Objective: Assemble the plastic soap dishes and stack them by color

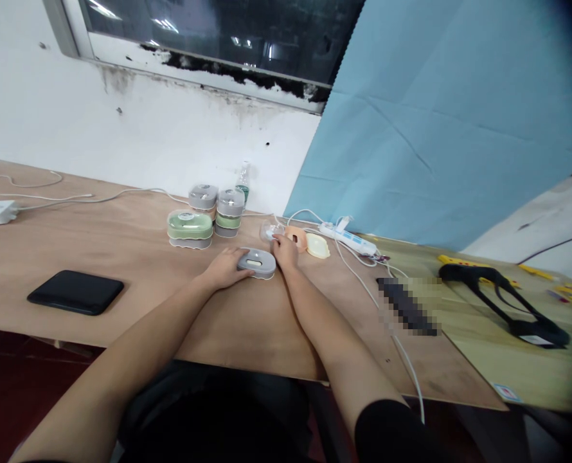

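My left hand grips the left end of a small grey oval plastic box, its thumb along the front. The box rests on the table and has a slot-like opening in its top. Beyond it, my right hand has its fingers curled at the edge of a clear plastic cover. Just right of those fingers stands a peach plastic piece with a dark opening. Beside it lies a pale yellow oval piece.
Stacked oval boxes in green and grey stand behind, near a clear bottle. A black tablet-like object lies left. A power strip, white cables, a blurred dark object and a black strap frame lie right.
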